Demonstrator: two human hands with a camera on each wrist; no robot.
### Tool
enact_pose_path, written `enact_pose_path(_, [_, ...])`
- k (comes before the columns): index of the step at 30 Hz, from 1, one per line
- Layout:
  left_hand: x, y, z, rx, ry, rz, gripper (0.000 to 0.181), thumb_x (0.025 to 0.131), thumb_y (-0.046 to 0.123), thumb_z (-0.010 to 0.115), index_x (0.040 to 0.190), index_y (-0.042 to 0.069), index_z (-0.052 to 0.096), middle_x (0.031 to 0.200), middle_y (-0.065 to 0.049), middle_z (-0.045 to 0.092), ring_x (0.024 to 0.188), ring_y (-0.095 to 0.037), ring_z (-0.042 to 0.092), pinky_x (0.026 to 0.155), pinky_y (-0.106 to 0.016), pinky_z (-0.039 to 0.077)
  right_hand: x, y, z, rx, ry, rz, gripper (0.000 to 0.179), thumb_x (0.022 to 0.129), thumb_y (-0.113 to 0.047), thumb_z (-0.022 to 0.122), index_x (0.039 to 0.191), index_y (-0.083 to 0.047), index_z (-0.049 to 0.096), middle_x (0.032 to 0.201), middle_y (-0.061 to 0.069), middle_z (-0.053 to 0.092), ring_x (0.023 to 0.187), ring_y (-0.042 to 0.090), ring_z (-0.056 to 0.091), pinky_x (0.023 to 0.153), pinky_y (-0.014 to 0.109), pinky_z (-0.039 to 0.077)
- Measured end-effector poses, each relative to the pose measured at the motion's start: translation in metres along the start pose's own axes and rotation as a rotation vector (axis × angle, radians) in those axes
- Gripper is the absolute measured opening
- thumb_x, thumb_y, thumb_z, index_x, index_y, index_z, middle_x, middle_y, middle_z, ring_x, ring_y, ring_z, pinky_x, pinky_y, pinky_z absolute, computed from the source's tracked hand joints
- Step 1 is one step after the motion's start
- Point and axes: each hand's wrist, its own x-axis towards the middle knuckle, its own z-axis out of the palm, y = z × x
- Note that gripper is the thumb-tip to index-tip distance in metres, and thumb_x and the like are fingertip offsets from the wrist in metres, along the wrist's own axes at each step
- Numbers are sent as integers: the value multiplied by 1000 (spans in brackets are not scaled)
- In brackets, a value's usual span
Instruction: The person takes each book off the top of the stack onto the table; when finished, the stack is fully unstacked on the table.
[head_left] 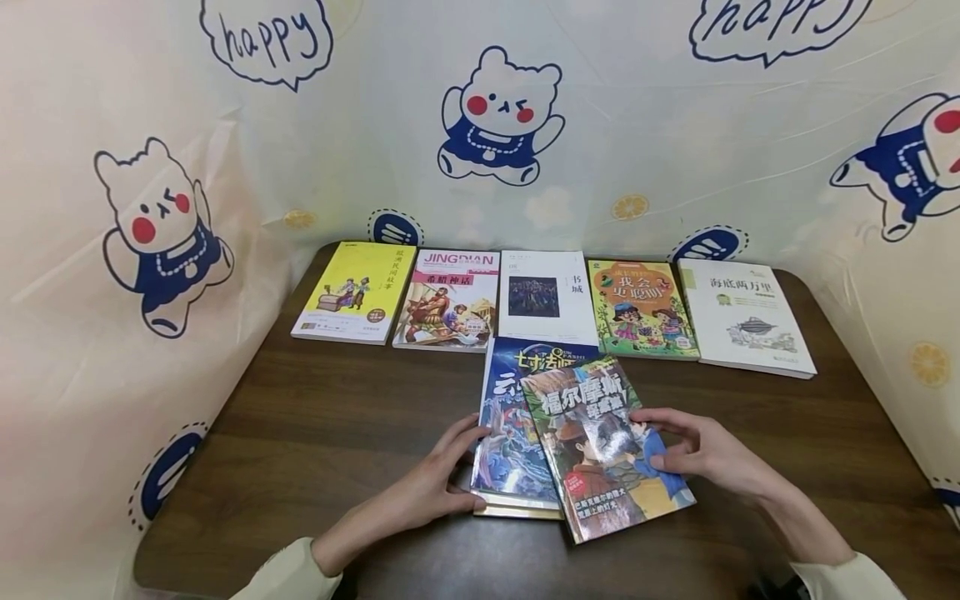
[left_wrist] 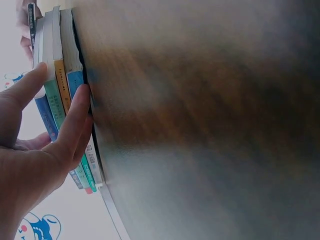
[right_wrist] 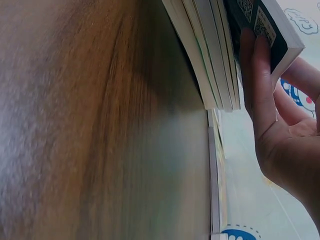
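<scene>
My right hand (head_left: 693, 450) grips the right edge of a Sherlock Holmes comic-style book (head_left: 607, 450), thumb on its cover and fingers beneath. The right wrist view shows those fingers against its dark back cover (right_wrist: 240, 12). This book is tilted and raised over a stack topped by a blue fantasy book (head_left: 513, 454). Beside the stack's spine side, my left hand (head_left: 431, 475) rests with spread fingers against it, the thumb at the near corner. In the left wrist view, several spines (left_wrist: 55, 102) show between thumb and fingers.
Along the table's back edge lie a yellow book (head_left: 352, 292), a pink-and-white book (head_left: 447, 300), a white book (head_left: 547, 296), an orange-and-green children's book (head_left: 642, 308) and another white book (head_left: 746, 317). A printed curtain (head_left: 360, 150) surrounds the brown table (head_left: 315, 417).
</scene>
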Motion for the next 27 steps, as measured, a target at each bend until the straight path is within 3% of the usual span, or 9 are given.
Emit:
enact_pose_path(8, [-1, 0, 0, -6, 0, 8, 84, 81, 29, 78, 149, 12, 31, 156, -18, 17, 129, -30, 41, 98, -46, 43, -14, 1, -8, -7, 88, 36, 57, 90, -15, 68, 142, -8, 46, 141, 23, 42, 62, 18, 60, 67, 33, 53])
enact_pose_path(12, [-1, 0, 0, -6, -1, 7, 84, 81, 31, 78, 149, 13, 31, 155, -19, 17, 132, -33, 38, 98, -46, 44, -23, -2, -14, -10, 123, 27, 57, 91, -13, 65, 143, -6, 43, 140, 4, 48, 81, 24, 68, 73, 31, 54])
enact_pose_path(14, [-1, -1, 0, -4, 0, 8, 84, 81, 31, 77, 149, 13, 31, 155, -19, 17, 133, -34, 37, 98, -47, 44, -28, -3, -17, -26, 153, 44, 57, 91, -14, 66, 143, -8, 43, 138, 0, 49, 77, 23, 67, 73, 30, 53])
enact_pose_path(20, [-1, 0, -1, -5, -1, 4, 83, 82, 32, 77, 149, 14, 31, 155, -20, 17, 132, -35, 37, 98, -50, 43, -37, -1, -25, -19, 198, 106, 61, 91, -16, 66, 145, -9, 40, 133, 20, 51, 88, 25, 69, 75, 32, 54])
enact_pose_path(27, [-1, -1, 0, -6, -7, -7, 83, 82, 34, 76, 149, 15, 31, 156, -19, 17, 133, -35, 36, 97, -50, 43, -47, 2, -33, -21, 238, 171, 62, 93, -18, 64, 147, -11, 36, 117, 11, 60, 86, 27, 68, 74, 33, 54])
